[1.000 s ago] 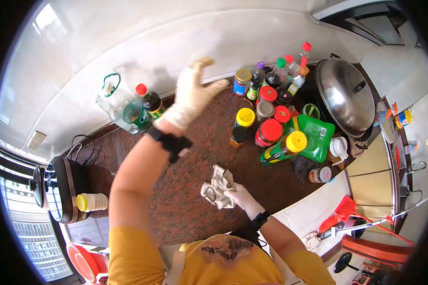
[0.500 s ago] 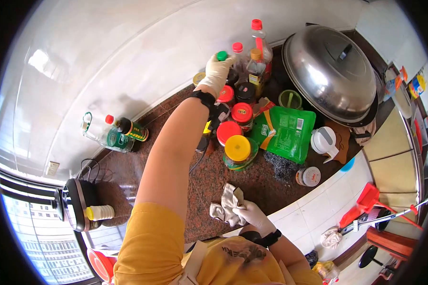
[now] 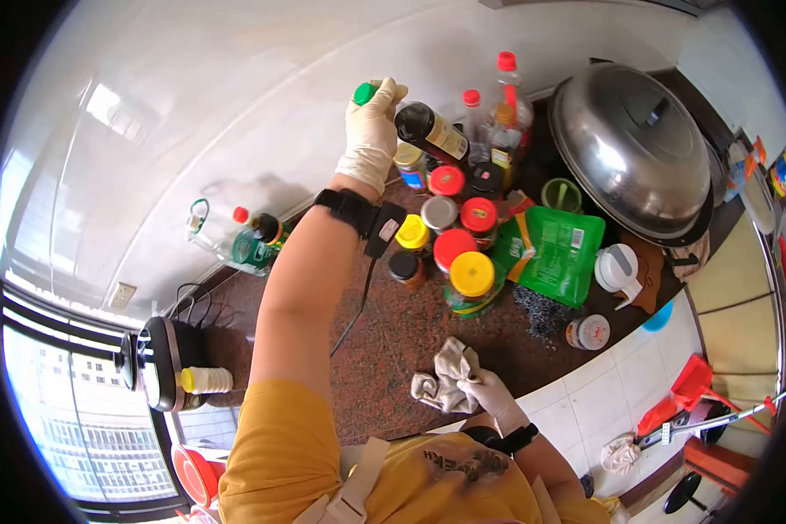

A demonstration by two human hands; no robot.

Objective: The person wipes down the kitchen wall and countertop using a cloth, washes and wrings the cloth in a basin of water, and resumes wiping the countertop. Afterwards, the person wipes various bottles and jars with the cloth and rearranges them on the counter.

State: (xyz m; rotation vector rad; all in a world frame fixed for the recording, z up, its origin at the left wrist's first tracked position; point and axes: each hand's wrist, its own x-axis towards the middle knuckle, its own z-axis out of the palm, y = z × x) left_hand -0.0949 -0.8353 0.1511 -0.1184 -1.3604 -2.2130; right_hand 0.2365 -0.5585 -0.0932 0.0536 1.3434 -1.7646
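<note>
My left hand (image 3: 371, 131), in a pale glove, is closed at the neck of a dark bottle with a green cap (image 3: 364, 94). The dark body of the bottle (image 3: 434, 133), with a light label, slants down to the right above the jars. Part of its neck is hidden by my fingers. Near the counter's front edge, my gloved right hand (image 3: 491, 392) grips a crumpled greyish cloth (image 3: 450, 375). Closest below the bottle are a yellow-lidded jar (image 3: 410, 157) and a red-lidded jar (image 3: 447, 181).
Several jars and bottles crowd the counter (image 3: 375, 367), beside a green pouch (image 3: 555, 253) and a steel wok lid (image 3: 633, 148). A black cable (image 3: 356, 314) hangs from my left wrist. Green-labelled bottles (image 3: 251, 249) stand by the wall at left.
My left hand has pulled the green-capped bottle up and left, out from among the jars, and tilted it. The right hand still holds the cloth. The view has shifted slightly.
</note>
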